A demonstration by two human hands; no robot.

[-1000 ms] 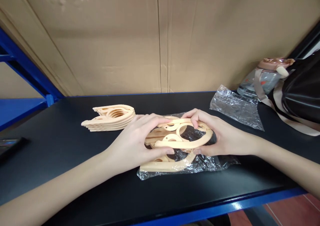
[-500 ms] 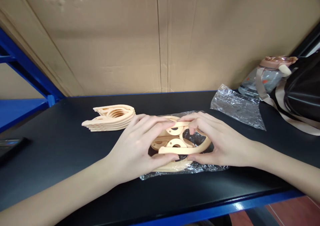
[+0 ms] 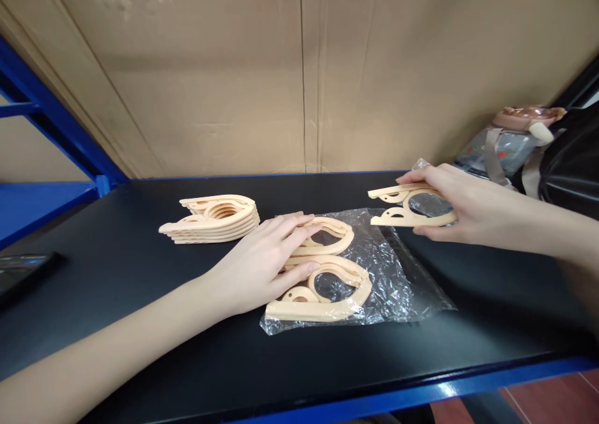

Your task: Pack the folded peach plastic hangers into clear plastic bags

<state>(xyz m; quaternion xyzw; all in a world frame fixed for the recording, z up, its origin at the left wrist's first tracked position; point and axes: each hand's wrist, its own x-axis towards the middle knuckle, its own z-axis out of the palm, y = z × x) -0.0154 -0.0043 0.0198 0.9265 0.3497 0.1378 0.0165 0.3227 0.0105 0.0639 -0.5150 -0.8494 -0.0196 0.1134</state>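
My right hand [image 3: 461,205] grips a beige folding clothes hanger [image 3: 393,220], folded up, its two arms pointing left. It is held above the table, right of the clear plastic bag [image 3: 397,286]. Two groups of similar folded hangers [image 3: 344,302] lie in that bag, one behind the other. My left hand [image 3: 262,265] rests over their left part with fingers stretched out and thumb apart, and it covers some of them. Behind it, to the left, stands a neat stack of folded hangers [image 3: 219,221].
Another piece of clear plastic film [image 3: 421,163] lies mostly behind my right hand. A strapped water bottle [image 3: 510,140] and a black bag [image 3: 575,155] stand at the back right. A dark phone-like device [image 3: 28,271] is at the left edge. Cardboard [image 3: 224,87] walls the back.
My right hand has moved right and away from the bag, carrying the folding hanger both hands held over it. My left hand has let go of that hanger and lies on the bagged ones.
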